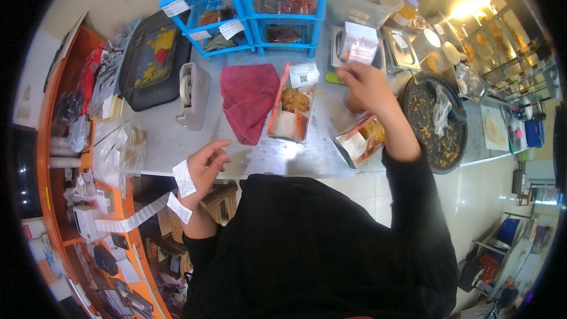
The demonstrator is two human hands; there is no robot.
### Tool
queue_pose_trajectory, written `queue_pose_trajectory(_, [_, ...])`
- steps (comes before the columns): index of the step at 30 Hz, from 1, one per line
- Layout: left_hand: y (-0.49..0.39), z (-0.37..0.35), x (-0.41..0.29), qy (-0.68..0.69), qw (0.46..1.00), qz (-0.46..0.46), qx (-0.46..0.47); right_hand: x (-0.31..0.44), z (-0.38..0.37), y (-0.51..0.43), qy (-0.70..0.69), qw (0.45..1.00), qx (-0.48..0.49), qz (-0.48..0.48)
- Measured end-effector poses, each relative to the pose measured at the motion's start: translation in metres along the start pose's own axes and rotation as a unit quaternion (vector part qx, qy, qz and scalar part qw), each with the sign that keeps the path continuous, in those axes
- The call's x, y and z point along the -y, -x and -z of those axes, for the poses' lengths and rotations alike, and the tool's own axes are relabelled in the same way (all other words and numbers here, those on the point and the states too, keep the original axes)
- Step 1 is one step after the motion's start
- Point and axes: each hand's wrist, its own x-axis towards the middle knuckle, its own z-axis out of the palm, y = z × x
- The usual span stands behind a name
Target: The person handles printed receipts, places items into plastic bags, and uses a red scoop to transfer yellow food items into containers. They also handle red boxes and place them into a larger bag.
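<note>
My left hand (207, 169) hovers over the counter's near edge, fingers apart and holding nothing; two printed paper labels (184, 179) cling to its back and wrist. My right hand (364, 83) reaches over the back right, beside a white packet (359, 43) in a steel container; whether it grips anything is hidden. A green object (334, 78) lies by its fingertips. In the middle stands an open food box (283, 123) with fried food and a white paper packet, a printed slip (304, 74) at its back. A similar box (355, 144) sits tilted under my right forearm.
A red cloth (249, 102) and a tape dispenser (194, 96) lie left of the middle box. Blue stacked baskets (283, 17) of sachets stand behind. A dark round pan (429, 141) with crumbs is at right, near a lit display case (509, 48). A black tray (133, 75) stands back left.
</note>
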Motion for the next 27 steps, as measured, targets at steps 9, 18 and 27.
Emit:
queue_pose_trajectory(9, [0.046, 0.034, 0.033, 0.016, 0.996, 0.021, -0.089, -0.064, -0.123, -0.128, 0.089, 0.985, 0.09, -0.114])
queue_pose_trajectory(18, [0.08, 0.119, 0.096, 0.02, 0.977, 0.064, -0.203, 0.225, -0.151, -0.062, -0.326, 0.89, 0.18, 0.263])
queue_pose_trajectory(27, [0.047, 0.195, 0.204, -0.042, 0.97, 0.025, -0.239, 0.215, -0.42, 0.001, -0.143, 0.931, 0.326, 0.083])
